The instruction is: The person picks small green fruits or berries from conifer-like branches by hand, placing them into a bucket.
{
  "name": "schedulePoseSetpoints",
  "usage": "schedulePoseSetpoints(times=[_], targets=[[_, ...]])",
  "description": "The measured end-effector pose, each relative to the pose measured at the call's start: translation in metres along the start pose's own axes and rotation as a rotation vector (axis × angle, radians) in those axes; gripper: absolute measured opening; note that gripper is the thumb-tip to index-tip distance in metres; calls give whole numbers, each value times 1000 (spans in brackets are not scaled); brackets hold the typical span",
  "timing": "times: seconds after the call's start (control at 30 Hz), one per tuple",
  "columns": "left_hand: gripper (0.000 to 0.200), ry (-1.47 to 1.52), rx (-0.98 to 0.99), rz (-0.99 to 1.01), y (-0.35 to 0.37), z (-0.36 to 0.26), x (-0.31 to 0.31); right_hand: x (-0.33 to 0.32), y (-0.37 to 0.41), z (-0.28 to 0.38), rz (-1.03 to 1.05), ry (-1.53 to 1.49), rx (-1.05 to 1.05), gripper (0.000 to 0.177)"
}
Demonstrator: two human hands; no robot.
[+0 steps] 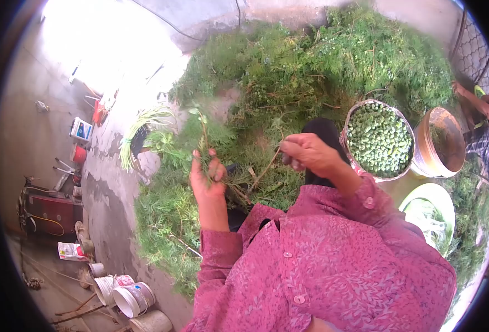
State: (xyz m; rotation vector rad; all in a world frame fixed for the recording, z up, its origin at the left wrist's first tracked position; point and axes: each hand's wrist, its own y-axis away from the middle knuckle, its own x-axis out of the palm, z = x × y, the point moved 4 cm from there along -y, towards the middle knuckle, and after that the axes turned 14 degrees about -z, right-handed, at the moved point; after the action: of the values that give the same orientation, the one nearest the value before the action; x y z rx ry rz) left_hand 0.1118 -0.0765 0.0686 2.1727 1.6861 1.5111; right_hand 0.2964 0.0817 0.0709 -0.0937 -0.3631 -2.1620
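Around a thin green sprig (203,130) the fingers of my left hand (208,174) are curled, at the centre left of the head view. To its right, my right hand (309,154) pinches the upper end of a thin brown twig (266,170), which slants down to the left toward the cut greenery below. Feathery green branches (288,72) are heaped in front of and around both hands. Close by on the right stands a bucket (346,145) filled with small green pieces (380,141).
An open bucket (421,149) and a pale green basin (448,207) stand at the right. A person's arm (468,97) shows at the far right edge. Along the left wall are white buckets (133,299), a red machine (50,213) and a bundle of long stems (136,135).
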Motion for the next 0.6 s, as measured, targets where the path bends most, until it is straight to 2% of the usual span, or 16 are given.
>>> schedulePoseSetpoints(times=[0.03, 0.1, 0.13, 0.2, 0.23, 0.3, 0.37, 0.43, 0.5, 0.57, 0.6], targets=[[25, 1, 5, 11, 2, 1, -1, 8, -8, -4, 1, 1, -12, 25], [30, -88, 57, 1, 4, 3, -5, 24, -22, -13, 31, -235, 51, 24], [30, -119, 90, -126, 7, 4, -5, 32, -26, -18, 37, -232, 48, 24], [30, -182, 103, -128, 5, 7, -10, 42, -26, -11, -96, 167, -373, 23], [31, -251, 110, -131, 3, 7, -15, 48, -24, -11, -88, 170, -370, 23], [30, -282, 73, -77, -1, 9, -23, 61, -15, 0, -109, 452, -565, 24], [28, -416, 30, -132, -3, 18, -27, 72, -11, 2, -59, 488, -507, 21], [28, -420, 43, -124, -10, 23, -36, 82, -11, -5, -23, 730, -639, 21], [29, -488, -40, -21, -11, 32, -39, 90, -9, -14, -15, 769, -642, 20], [30, -453, -15, 5, -7, 30, -41, 93, -11, -21, -6, 810, -646, 19], [30, -373, -78, 82, -6, 29, -40, 88, -15, -24, -37, 724, -594, 18]])
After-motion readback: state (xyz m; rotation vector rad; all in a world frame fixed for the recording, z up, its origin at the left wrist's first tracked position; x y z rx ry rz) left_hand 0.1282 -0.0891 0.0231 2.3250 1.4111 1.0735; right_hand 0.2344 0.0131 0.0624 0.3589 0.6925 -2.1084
